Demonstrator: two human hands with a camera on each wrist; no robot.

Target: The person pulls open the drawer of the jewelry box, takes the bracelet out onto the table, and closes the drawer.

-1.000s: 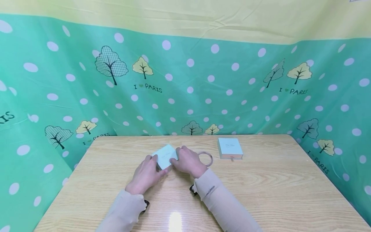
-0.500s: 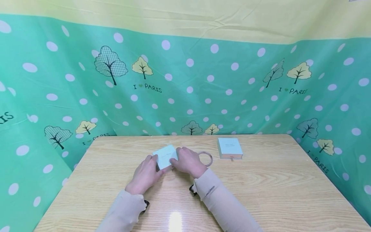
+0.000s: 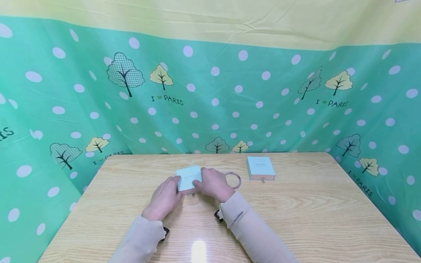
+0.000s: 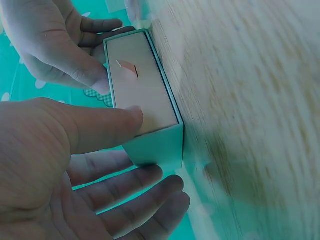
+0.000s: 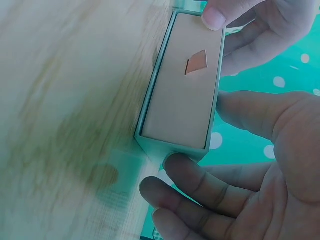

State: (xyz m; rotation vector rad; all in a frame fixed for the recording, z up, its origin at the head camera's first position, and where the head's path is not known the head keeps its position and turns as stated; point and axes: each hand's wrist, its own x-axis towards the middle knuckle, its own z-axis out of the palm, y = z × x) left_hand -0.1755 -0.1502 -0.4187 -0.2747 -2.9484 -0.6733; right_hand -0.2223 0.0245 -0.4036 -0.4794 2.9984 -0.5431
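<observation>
Gripped a pale-blue, square cardboard drawer box on the light wood-grain table from opposite sides with left hand and right hand, closing thumbs and fingers on it, likely for steadiness; rested left thumb against the pinkish-beige drawer front.

We see pale blue on the nearer box, its drawer front pinkish beige with a peach tab; the farther box repeats the blue and pink. Behind, our green curtain carries whitish dots, checked and yellow trees, black lettering and a yellow band. The ring is greyish mauve, the sleeves beige, the table light wood-grained.
</observation>
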